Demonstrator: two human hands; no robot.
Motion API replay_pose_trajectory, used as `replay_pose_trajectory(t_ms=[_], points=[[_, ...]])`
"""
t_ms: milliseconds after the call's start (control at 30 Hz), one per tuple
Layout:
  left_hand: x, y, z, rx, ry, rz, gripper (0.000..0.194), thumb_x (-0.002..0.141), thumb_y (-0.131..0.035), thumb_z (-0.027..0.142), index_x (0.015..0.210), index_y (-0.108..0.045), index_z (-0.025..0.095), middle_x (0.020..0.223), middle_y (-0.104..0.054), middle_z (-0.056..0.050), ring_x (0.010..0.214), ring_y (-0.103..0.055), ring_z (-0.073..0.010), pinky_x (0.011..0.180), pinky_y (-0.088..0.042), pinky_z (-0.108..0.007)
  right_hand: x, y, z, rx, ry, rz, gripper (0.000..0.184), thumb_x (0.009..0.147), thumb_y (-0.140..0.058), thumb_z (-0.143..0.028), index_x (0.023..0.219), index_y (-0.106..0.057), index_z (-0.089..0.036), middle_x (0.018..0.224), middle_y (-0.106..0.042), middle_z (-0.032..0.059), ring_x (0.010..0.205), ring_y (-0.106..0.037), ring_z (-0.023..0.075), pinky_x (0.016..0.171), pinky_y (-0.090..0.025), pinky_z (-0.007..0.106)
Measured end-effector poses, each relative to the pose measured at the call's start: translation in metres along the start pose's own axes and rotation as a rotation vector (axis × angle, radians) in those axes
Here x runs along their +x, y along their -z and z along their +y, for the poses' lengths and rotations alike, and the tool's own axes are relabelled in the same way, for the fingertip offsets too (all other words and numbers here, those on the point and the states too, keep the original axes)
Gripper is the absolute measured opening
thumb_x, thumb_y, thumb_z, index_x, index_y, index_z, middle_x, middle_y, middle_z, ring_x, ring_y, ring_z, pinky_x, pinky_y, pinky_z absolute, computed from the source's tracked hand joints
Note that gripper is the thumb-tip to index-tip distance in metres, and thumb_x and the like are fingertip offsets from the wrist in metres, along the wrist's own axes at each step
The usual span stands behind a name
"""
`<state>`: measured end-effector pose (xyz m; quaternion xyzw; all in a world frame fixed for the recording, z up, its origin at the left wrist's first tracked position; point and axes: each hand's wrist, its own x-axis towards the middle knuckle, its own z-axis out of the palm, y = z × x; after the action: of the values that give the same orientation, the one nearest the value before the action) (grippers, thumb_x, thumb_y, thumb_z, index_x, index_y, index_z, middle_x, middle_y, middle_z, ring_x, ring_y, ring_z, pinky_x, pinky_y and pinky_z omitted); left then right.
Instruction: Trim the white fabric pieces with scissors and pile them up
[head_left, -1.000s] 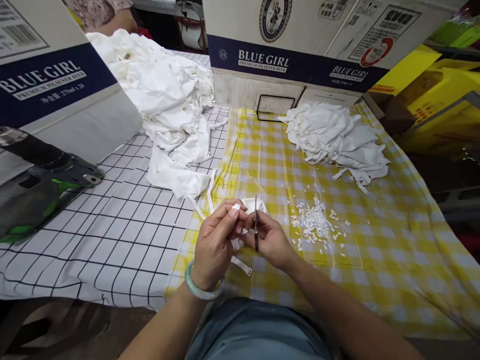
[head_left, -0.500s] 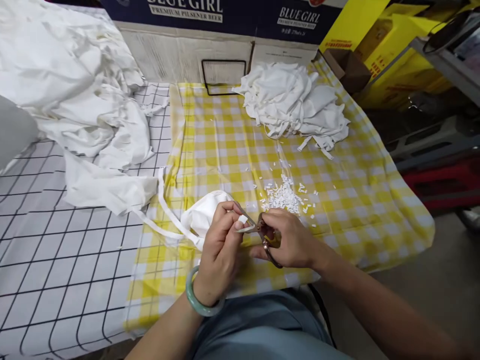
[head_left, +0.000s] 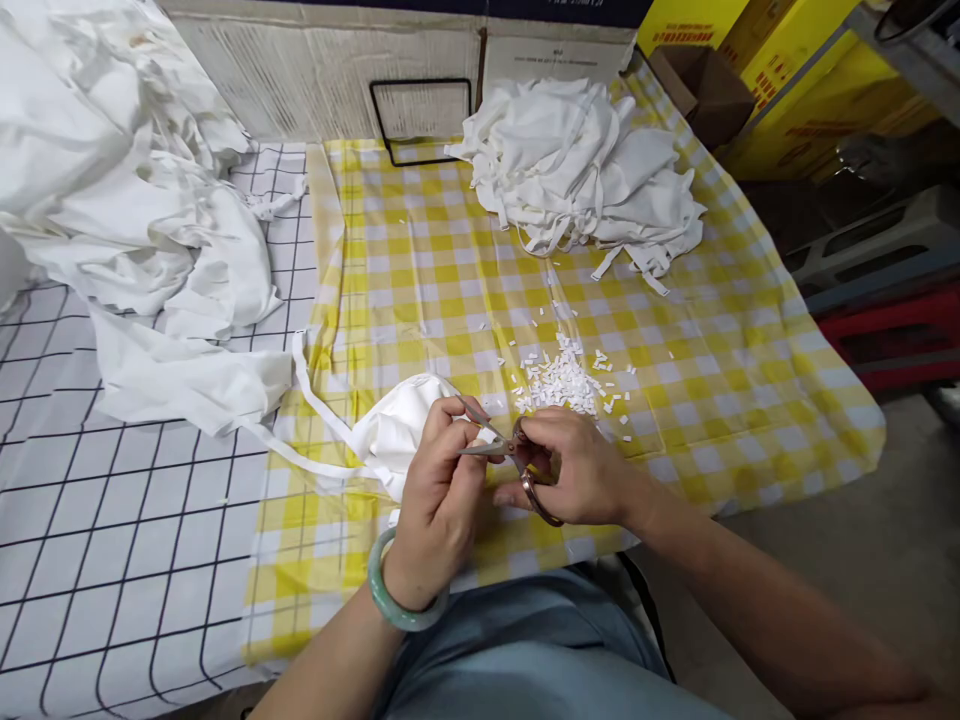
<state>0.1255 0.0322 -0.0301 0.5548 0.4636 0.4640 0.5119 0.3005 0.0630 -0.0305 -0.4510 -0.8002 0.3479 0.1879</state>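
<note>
My left hand (head_left: 442,490), with a green bangle at the wrist, pinches the end of a white fabric strap (head_left: 486,436). The strap belongs to a white cloth piece with a rounded cup shape (head_left: 405,420) lying just behind the hand. In my right hand (head_left: 574,465) are scissors (head_left: 531,482), fingers through the handles. Their blades are spread and point left, around the strap end by my left fingertips. Behind my right hand lies a scatter of small white clippings (head_left: 564,378). Another strap (head_left: 322,410) curves off to the left.
A heap of white fabric pieces (head_left: 577,170) lies at the back right, and a larger white pile (head_left: 127,180) at the left. A black wire stand (head_left: 421,162) leans near a cardboard box (head_left: 322,90). Yellow checked cloth (head_left: 420,290) covers the table's right part.
The view has tilted down and shifted slightly right. The scissor blades have shifted left across the strap end and now show spread around it. Both hands keep their holds.
</note>
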Motion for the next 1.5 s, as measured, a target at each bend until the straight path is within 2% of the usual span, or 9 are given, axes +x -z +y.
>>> replay_pose_trajectory(t_ms=[500,767,933,1000,1100,1167,1300,1433,1500], points=[[0.006,-0.009,-0.007,0.012,-0.07,-0.023,0.025,0.099,-0.041,0.023,0.085,-0.061,0.02,0.099,-0.05,-0.008,0.098,-0.048,-0.0212,0.083,-0.044,-0.034,-0.007,0.006,0.007,0.074,-0.117,-0.01,0.043,0.072,-0.075,-0.043,0.056,-0.043,-0.02,0.051,-0.042,-0.0064,0.05,-0.036,0.0084,0.052,-0.028,0.024],[0.031,-0.029,-0.007,0.045,-0.022,-0.217,0.028,0.099,-0.04,0.02,0.078,-0.058,0.017,0.098,-0.05,-0.006,0.093,-0.049,-0.0172,0.086,-0.042,-0.03,-0.037,0.012,0.026,0.143,-0.379,0.05,0.041,0.072,-0.074,-0.041,0.053,-0.046,-0.018,0.049,-0.042,-0.0058,0.049,-0.036,0.0076,0.048,-0.026,0.021],[0.034,-0.035,-0.004,0.009,0.053,-0.272,0.03,0.099,-0.039,0.022,0.075,-0.056,0.016,0.099,-0.049,-0.007,0.1,-0.051,-0.0183,0.09,-0.041,-0.03,-0.048,0.015,0.036,0.437,-0.577,0.093,0.042,0.076,-0.07,-0.052,0.06,-0.049,-0.019,0.049,-0.044,-0.0057,0.046,-0.038,0.0082,0.045,-0.03,0.021],[0.028,-0.02,0.006,0.032,0.071,-0.325,0.03,0.099,-0.039,0.023,0.073,-0.055,0.016,0.098,-0.051,-0.007,0.098,-0.053,-0.0177,0.088,-0.043,-0.029,-0.047,0.02,0.035,0.515,-0.583,0.15,0.038,0.077,-0.068,-0.054,0.071,-0.053,-0.02,0.053,-0.048,-0.0052,0.046,-0.04,0.009,0.046,-0.034,0.022],[0.006,0.029,0.029,0.156,0.111,-0.433,0.029,0.098,-0.043,0.024,0.071,-0.051,0.017,0.091,-0.055,-0.005,0.084,-0.055,-0.0148,0.077,-0.045,-0.025,-0.039,0.027,0.028,0.47,-0.439,0.165,0.036,0.078,-0.068,-0.053,0.088,-0.056,-0.021,0.075,-0.061,0.0,0.055,-0.05,0.0118,0.055,-0.044,0.026],[-0.016,0.07,0.043,0.272,0.142,-0.391,0.027,0.097,-0.046,0.023,0.071,-0.051,0.018,0.089,-0.057,-0.004,0.081,-0.057,-0.014,0.075,-0.045,-0.024,-0.027,0.027,0.021,0.359,-0.335,0.131,0.034,0.077,-0.07,-0.049,0.09,-0.057,-0.021,0.089,-0.065,0.0041,0.07,-0.059,0.0162,0.067,-0.049,0.03],[-0.06,0.133,0.054,0.427,0.202,-0.233,0.028,0.096,-0.047,0.026,0.07,-0.053,0.018,0.097,-0.061,-0.006,0.092,-0.062,-0.0168,0.082,-0.049,-0.023,0.019,0.004,0.006,0.187,-0.224,0.169,0.025,0.079,-0.071,-0.041,0.086,-0.057,-0.022,0.087,-0.067,0.0037,0.083,-0.064,0.0202,0.077,-0.049,0.033],[-0.072,0.147,0.043,0.572,0.234,-0.283,0.026,0.094,-0.052,0.032,0.078,-0.066,0.019,0.104,-0.065,-0.007,0.096,-0.064,-0.0197,0.082,-0.052,-0.026,0.078,-0.029,-0.014,0.13,-0.107,0.14,0.025,0.072,-0.075,-0.029,0.084,-0.055,-0.023,0.09,-0.067,0.0017,0.088,-0.062,0.0206,0.08,-0.047,0.033],[-0.059,0.143,0.031,0.767,0.115,-0.137,0.021,0.095,-0.05,0.027,0.088,-0.068,0.018,0.111,-0.064,-0.01,0.102,-0.062,-0.0223,0.089,-0.052,-0.032,0.099,-0.04,-0.024,0.123,-0.074,0.139,0.023,0.071,-0.074,-0.025,0.08,-0.053,-0.022,0.091,-0.066,0.0016,0.091,-0.061,0.0211,0.081,-0.046,0.033]])
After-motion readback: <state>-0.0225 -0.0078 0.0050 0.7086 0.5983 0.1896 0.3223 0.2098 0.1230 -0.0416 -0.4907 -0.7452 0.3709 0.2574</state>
